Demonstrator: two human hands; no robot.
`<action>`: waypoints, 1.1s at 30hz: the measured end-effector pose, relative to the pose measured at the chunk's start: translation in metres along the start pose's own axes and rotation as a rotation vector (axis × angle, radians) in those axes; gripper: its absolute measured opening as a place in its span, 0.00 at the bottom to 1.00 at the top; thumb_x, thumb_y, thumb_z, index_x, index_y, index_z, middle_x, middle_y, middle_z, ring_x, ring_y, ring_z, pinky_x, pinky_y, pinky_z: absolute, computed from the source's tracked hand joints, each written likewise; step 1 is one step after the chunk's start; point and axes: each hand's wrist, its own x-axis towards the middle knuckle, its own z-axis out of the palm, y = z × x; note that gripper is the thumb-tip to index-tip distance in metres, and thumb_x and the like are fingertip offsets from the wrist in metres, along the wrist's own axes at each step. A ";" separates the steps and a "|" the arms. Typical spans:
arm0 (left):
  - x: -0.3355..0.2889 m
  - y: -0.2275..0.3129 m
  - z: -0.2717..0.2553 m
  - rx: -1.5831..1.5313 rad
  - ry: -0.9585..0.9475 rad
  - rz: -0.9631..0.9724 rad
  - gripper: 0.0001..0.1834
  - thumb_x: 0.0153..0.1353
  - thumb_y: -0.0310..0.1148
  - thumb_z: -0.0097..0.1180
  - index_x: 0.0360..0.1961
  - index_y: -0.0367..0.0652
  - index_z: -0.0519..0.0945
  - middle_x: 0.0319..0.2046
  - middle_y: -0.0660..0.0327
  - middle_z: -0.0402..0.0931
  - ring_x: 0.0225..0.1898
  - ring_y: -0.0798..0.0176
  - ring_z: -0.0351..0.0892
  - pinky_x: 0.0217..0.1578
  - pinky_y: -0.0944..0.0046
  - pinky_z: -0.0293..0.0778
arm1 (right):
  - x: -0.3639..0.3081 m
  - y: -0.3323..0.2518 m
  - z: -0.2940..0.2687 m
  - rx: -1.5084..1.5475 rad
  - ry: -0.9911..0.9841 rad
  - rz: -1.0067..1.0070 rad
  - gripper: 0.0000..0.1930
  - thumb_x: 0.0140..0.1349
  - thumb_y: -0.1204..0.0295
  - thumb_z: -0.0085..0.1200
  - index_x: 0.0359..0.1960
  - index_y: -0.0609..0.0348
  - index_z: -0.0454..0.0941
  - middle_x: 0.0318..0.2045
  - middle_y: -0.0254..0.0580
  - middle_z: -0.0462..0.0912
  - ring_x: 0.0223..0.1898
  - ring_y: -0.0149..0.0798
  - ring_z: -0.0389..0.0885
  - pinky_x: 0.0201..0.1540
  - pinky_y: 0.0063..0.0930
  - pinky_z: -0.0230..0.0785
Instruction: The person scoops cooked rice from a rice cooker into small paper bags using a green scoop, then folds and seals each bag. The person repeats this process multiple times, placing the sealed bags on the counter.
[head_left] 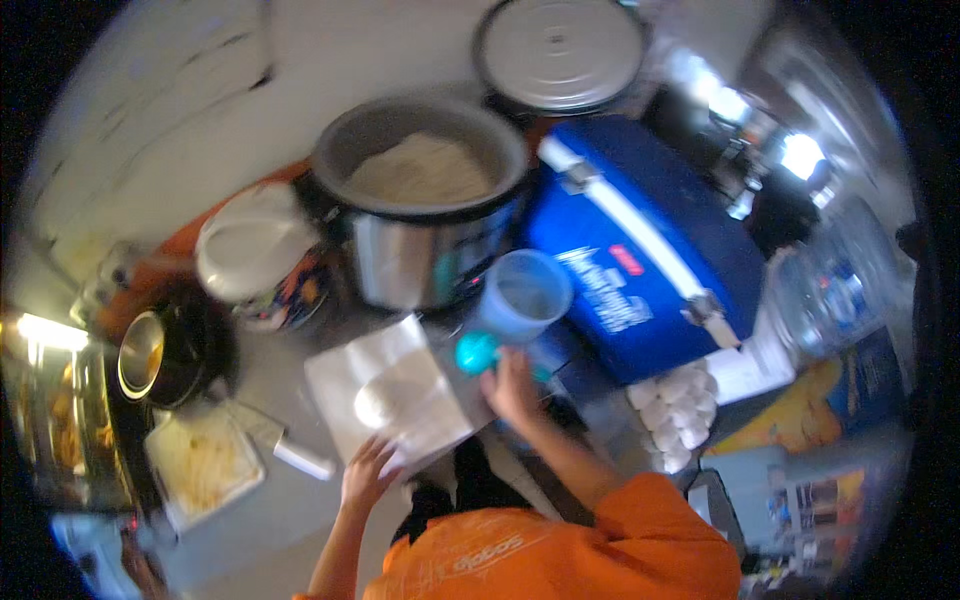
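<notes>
My left hand (368, 474) rests at the near edge of a white square sheet (335, 365), its fingers stretched out and touching or just above the edge. A pale round patch (376, 402) shows on the sheet beside those fingertips; blur hides whether it is a lump or a bowl. Closed fingers of my right hand (512, 388) grip a turquoise thing with a rounded end (477, 353); its exact kind is unclear. Just beyond that hand stands a translucent bluish cup (525, 295). Behind the sheet is a large round cooker (415, 250) holding a pale, grainy heap.
To the right of the cooker sits a blue cooler box (640, 250). A white-lidded tub (257, 243), a black pot (195, 350), a stained white tray (205, 465) and a white-handled knife (303, 459) lie leftward. Several white rounded items (675, 410) and a big clear bottle (840, 285) are rightward.
</notes>
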 end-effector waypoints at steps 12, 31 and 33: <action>-0.017 -0.026 0.025 0.035 0.050 0.021 0.11 0.54 0.32 0.64 0.39 0.44 0.83 0.50 0.53 0.78 0.58 0.47 0.72 0.56 0.52 0.71 | -0.071 -0.021 0.086 0.424 -0.625 -0.564 0.15 0.57 0.70 0.57 0.46 0.59 0.76 0.44 0.47 0.78 0.51 0.49 0.75 0.54 0.41 0.68; -0.006 0.002 -0.011 -0.258 -0.036 -0.093 0.12 0.53 0.27 0.65 0.40 0.41 0.82 0.46 0.49 0.80 0.57 0.45 0.74 0.54 0.52 0.72 | -0.062 -0.027 0.088 0.294 -0.750 -0.509 0.14 0.64 0.66 0.48 0.51 0.53 0.73 0.24 0.49 0.76 0.30 0.52 0.79 0.31 0.46 0.69; -0.006 -0.001 -0.012 -0.279 -0.048 -0.090 0.13 0.51 0.26 0.66 0.40 0.41 0.82 0.46 0.49 0.80 0.57 0.46 0.74 0.55 0.52 0.72 | -0.061 -0.027 0.087 0.307 -0.739 -0.475 0.14 0.65 0.66 0.49 0.50 0.53 0.73 0.25 0.49 0.77 0.30 0.53 0.80 0.31 0.47 0.69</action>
